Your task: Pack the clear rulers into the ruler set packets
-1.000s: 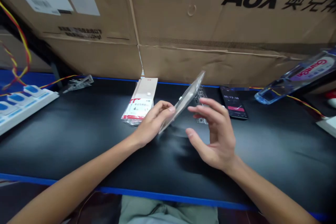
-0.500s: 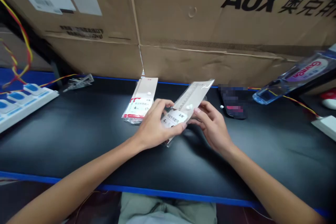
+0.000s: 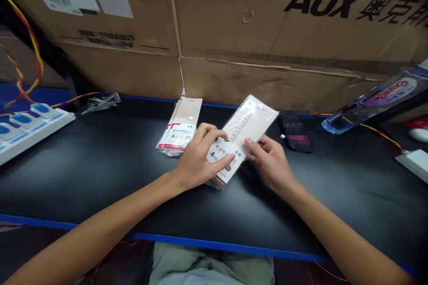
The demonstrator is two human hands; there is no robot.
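Both hands hold a ruler set (image 3: 256, 120) in a clear plastic sleeve with a white label, tilted above the black table. My left hand (image 3: 200, 156) grips its lower left side, thumb across the label. At its right edge, my right hand (image 3: 272, 160) pinches the sleeve, with the thumb on top and the other fingers underneath. Left of my hands lies a stack of similar packaged ruler sets (image 3: 179, 136), with red and white labels. My left fingers hide part of the held label.
A cardboard box (image 3: 217, 18) stands along the back of the table (image 3: 117, 156). A power strip (image 3: 33, 129) and a clear plastic piece (image 3: 102, 102) lie at left. To the right are a dark pixelated item (image 3: 297, 131), a tilted bottle (image 3: 377, 98) and a white adapter (image 3: 414, 162).
The held ruler set has turned so its face shows more broadly toward me. My right hand has shifted slightly along with it; the stack at left stays put.
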